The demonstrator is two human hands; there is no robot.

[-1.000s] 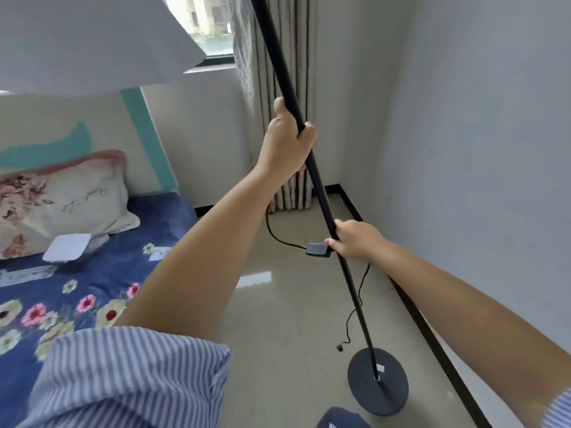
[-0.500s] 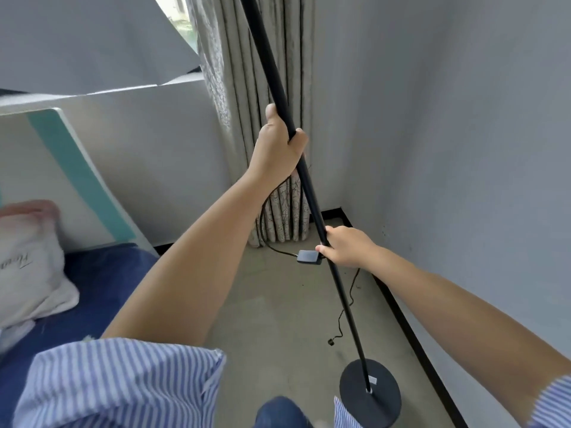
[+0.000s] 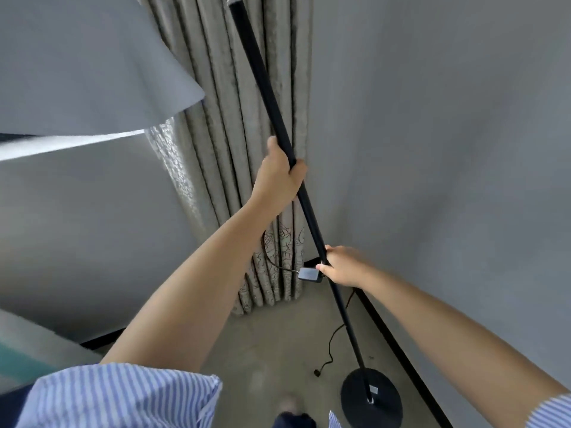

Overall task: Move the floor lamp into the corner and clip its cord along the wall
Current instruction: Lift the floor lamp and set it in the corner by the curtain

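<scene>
The floor lamp has a thin black pole running from top centre down to a round black base at the lower right. Its pale shade fills the upper left. My left hand is wrapped around the pole at mid height. My right hand grips the pole lower down, beside the grey inline switch. The black cord hangs from the switch and trails on the floor, ending in a plug left of the base.
A grey patterned curtain hangs in the corner straight ahead. A grey wall with a black skirting board runs along the right. A white wall is on the left. My foot shows at the bottom.
The view has swung right, away from the bed, toward the corner and curtain. The lamp and both hands have come closer to the corner. Both hands keep their hold on the pole.
</scene>
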